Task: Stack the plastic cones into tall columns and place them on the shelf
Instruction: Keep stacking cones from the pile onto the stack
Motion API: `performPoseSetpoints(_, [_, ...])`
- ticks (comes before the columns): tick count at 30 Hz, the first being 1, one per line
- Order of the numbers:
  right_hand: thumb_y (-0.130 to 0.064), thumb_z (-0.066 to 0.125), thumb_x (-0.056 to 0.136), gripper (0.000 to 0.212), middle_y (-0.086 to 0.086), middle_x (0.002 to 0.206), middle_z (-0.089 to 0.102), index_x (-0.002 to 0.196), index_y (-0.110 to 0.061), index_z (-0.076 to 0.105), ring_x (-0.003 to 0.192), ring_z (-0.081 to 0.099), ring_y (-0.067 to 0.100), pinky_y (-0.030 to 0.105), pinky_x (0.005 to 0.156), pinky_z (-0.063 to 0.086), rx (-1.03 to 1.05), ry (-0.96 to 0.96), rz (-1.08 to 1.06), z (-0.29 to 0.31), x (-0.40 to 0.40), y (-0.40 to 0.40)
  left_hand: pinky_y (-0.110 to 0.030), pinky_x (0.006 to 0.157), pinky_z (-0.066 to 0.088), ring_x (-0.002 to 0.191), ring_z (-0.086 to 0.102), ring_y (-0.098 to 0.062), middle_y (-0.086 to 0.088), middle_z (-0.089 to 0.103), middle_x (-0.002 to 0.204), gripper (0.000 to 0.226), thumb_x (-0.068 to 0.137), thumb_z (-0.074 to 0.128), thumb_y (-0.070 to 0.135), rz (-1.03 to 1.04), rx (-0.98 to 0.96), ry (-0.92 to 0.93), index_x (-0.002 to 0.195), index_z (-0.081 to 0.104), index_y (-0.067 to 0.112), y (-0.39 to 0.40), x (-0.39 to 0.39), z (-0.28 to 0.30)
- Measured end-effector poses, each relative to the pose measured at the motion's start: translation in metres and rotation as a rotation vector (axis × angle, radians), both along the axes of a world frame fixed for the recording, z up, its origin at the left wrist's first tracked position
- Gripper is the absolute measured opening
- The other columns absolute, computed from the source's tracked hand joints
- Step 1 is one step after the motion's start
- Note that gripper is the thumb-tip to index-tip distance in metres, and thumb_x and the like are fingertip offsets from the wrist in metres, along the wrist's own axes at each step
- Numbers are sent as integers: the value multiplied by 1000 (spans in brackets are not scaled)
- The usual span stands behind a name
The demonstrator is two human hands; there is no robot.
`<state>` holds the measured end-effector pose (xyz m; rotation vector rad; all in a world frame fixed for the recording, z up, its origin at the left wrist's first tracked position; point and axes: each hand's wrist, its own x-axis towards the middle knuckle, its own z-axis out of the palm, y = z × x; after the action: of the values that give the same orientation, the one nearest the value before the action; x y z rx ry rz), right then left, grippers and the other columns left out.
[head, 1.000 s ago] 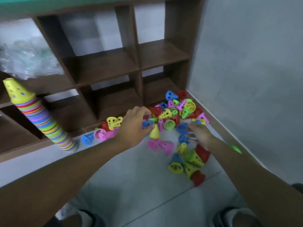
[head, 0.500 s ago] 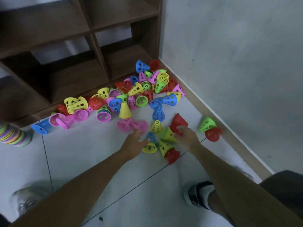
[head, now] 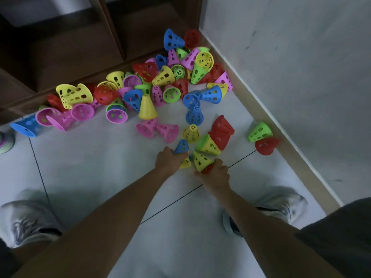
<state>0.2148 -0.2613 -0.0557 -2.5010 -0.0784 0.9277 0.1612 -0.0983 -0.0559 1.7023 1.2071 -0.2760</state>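
Note:
Several loose perforated plastic cones in many colours lie scattered on the tiled floor in front of the brown shelf (head: pixel 66 53). My left hand (head: pixel 167 160) grips a small blue cone (head: pixel 181 147) that sits over a yellow cone (head: pixel 185 164). My right hand (head: pixel 215 174) grips the wide end of a short nested stack, a yellow-green cone (head: pixel 200 160) over a red cone (head: pixel 207 169). A yellow and green cone pair (head: pixel 208 145) and a red cone (head: pixel 221 129) lie just beyond my hands. The striped tall column (head: pixel 6 140) shows only its base at the left edge.
A grey wall (head: pixel 291 67) with a beige skirting board (head: pixel 281 135) runs along the right. A green cone (head: pixel 260 132) and a red cone (head: pixel 266 146) lie against it. My two shoes (head: pixel 26 221) (head: pixel 279 205) stand on the floor near the bottom corners.
The view has tipped down from the shelf to the floor. Both hands drew back from the far pile to the near cones, and each has closed on a cone.

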Motion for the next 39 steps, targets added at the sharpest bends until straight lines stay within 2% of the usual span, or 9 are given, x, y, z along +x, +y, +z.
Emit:
performPoseSetpoints(6, [-52, 77, 81, 81, 13, 129, 45, 142, -18, 36, 121, 45, 33, 41, 98, 42, 82, -68, -46, -12, -10, -4, -25, 53, 40, 80, 61, -20, -8, 66, 99, 52, 80, 79, 48, 40, -42, -47, 108, 65, 6, -5, -5, -11])
performPoseSetpoints(10, [-46, 81, 79, 78, 14, 129, 47, 138, -13, 40, 121, 46, 33, 43, 100, 43, 109, -104, -108, -17, -13, -6, -21, 60, 46, 80, 64, -16, -2, 68, 95, 46, 76, 85, 41, 119, 60, -199, 104, 67, 10, -1, -20, -16])
performPoseSetpoints(14, [-45, 87, 72, 68, 9, 116, 54, 118, -18, 46, 104, 56, 27, 38, 78, 50, 158, -94, -183, -18, -11, -15, -32, 82, 53, 94, 62, -19, -3, 62, 106, 54, 68, 90, 36, 135, 142, -346, 110, 65, 14, 5, -41, -24])
performPoseSetpoints(18, [-38, 90, 71, 68, 3, 112, 56, 120, -17, 49, 97, 56, 20, 23, 64, 41, 192, -117, -252, -13, -17, -20, -19, 85, 46, 97, 59, -13, 2, 61, 109, 60, 64, 93, 22, 26, 209, -414, 116, 62, 14, 12, -74, -32])
performPoseSetpoints(23, [-33, 93, 69, 71, 1, 106, 62, 124, -13, 52, 91, 60, 19, 27, 70, 44, 271, -115, -423, -5, -30, -21, -37, 79, 55, 82, 63, -9, 5, 70, 92, 50, 56, 84, 25, -65, 284, -464, 102, 67, 14, 16, -100, -36])
performPoseSetpoints(28, [-19, 93, 67, 61, 5, 95, 67, 118, -4, 63, 70, 57, 9, 7, 48, 41, 405, -50, -502, 17, -32, -11, -42, 101, 45, 111, 57, -26, -9, 63, 117, 68, 64, 84, 33, -185, 328, -409, 123, 63, 8, 17, -106, -18])
performPoseSetpoints(31, [-15, 91, 69, 54, 4, 94, 68, 115, -4, 66, 68, 56, 9, 8, 48, 41, 441, -23, -445, 38, -28, -3, -42, 99, 48, 110, 59, -27, -7, 60, 117, 52, 77, 85, 24, -256, 349, -423, 122, 63, 10, 33, -101, 3])
performPoseSetpoints(35, [-18, 90, 68, 63, 4, 109, 70, 124, -12, 62, 78, 60, 9, 16, 57, 42, 490, -38, -375, 65, -22, 16, -35, 89, 52, 97, 65, -29, -11, 68, 107, 30, 84, 80, 18, -428, 446, -417, 109, 69, 5, 70, -84, 38])
performPoseSetpoints(39, [-9, 87, 70, 57, 4, 104, 67, 122, -10, 62, 77, 57, 10, 17, 59, 41, 543, -36, -299, 91, -35, 35, -37, 88, 54, 92, 67, -27, -6, 69, 96, 18, 87, 76, 20, -453, 368, -310, 102, 68, 14, 94, -83, 84])
